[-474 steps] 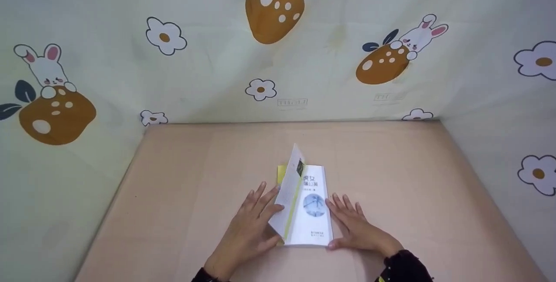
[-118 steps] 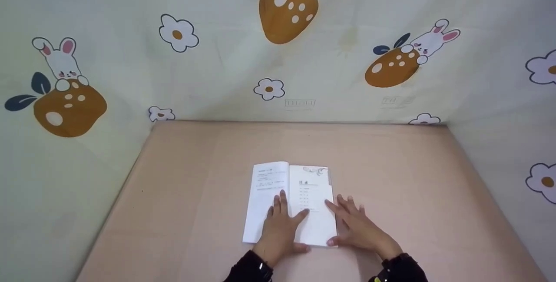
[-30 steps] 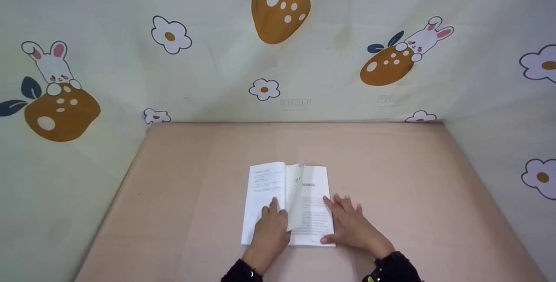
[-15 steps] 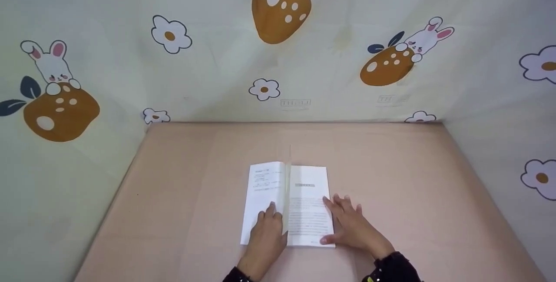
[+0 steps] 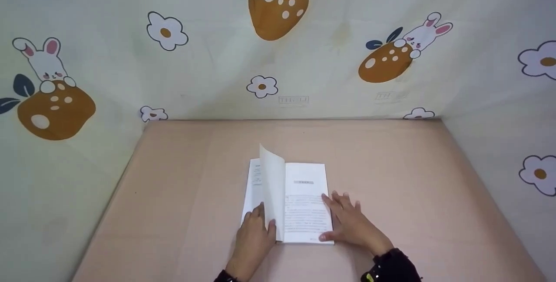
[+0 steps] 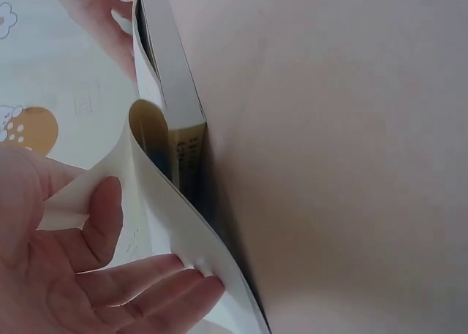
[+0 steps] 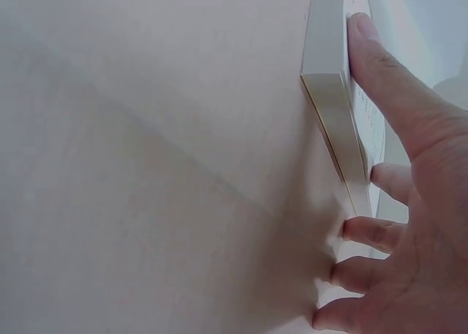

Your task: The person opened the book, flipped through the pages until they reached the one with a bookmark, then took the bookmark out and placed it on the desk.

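Observation:
In the head view a thick paperback book (image 5: pixel 305 212) lies spread on the table, with a text page on the right. One loose page (image 5: pixel 273 195) stands up from the spine and leans left over the left-hand side. My left hand (image 5: pixel 253 236) pinches that page near its lower edge; in the left wrist view the page (image 6: pixel 110 162) curves between thumb and index finger, while other fingers rest on the pages below. My right hand (image 5: pixel 354 223) steadies the book's right edge. In the right wrist view its thumb (image 7: pixel 391 74) presses the top page and its other fingers reach along the side.
The book lies on a beige tabletop (image 5: pixel 195 164), in its front middle. Pale cloth walls (image 5: pixel 217 56) printed with rabbits, brown fruit and flowers close off the back and both sides.
Earlier the book's white title page showed under a lifted cover, then the contents page. Over the last second my left hand has carried a page from the right across the spine leftward. My right hand stays put.

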Demonstrator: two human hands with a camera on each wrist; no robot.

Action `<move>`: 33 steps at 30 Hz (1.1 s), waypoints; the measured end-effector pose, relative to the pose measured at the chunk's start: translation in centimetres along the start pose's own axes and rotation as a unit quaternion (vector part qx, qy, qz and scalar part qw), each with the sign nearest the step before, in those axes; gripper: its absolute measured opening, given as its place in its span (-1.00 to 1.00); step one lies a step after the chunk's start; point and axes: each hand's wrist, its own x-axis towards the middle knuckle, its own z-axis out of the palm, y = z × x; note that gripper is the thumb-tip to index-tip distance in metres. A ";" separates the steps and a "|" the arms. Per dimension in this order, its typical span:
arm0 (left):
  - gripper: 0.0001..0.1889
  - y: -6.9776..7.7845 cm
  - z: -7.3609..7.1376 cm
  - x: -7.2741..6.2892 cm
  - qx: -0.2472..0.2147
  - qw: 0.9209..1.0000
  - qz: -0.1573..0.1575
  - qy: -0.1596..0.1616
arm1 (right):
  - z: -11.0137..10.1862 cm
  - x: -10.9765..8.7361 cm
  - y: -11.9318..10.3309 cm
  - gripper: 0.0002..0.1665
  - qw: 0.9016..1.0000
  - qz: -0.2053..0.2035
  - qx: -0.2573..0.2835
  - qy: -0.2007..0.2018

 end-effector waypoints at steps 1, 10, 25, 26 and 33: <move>-0.42 -0.1 -0.1 0.0 0.000 1.000 -0.005 0.001 | 0.0 0.1 0.0 0.27 1.000 -0.001 -0.001 0.001; -0.35 -0.6 -0.5 0.1 0.002 0.999 -0.036 0.013 | 0.0 0.2 -0.2 0.26 1.000 0.001 -0.012 -0.005; -0.13 -1.1 -0.3 0.5 0.005 0.998 -0.022 0.052 | -0.1 0.2 -0.1 0.27 1.000 -0.012 -0.006 0.005; -0.07 -1.0 -0.3 0.5 0.002 0.999 -0.019 0.051 | -0.1 0.2 -0.1 0.27 1.000 -0.011 -0.007 0.005; -0.38 -1.1 -0.7 0.9 0.028 0.999 0.003 0.035 | -0.1 0.0 -0.1 0.27 1.000 -0.002 -0.012 -0.002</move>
